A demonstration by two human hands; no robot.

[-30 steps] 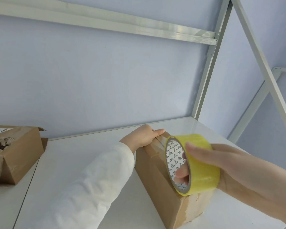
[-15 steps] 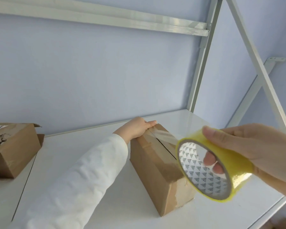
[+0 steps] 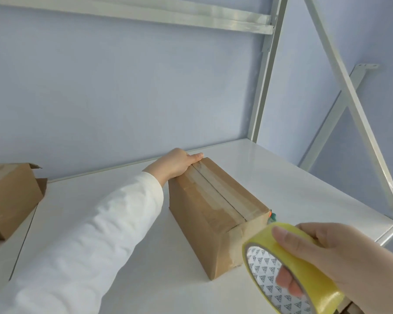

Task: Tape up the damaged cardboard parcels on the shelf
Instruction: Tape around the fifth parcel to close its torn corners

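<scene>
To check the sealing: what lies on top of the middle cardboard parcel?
Tape strips run along the top seam of the parcel, and the left hand holds its far end. The seam under the hand is covered.

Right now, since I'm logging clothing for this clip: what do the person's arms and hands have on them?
A long white sleeve ends at the wrist of the left hand. That hand and the right hand are bare: no gloves or rings visible. No sleeve shows on the right forearm.
</scene>
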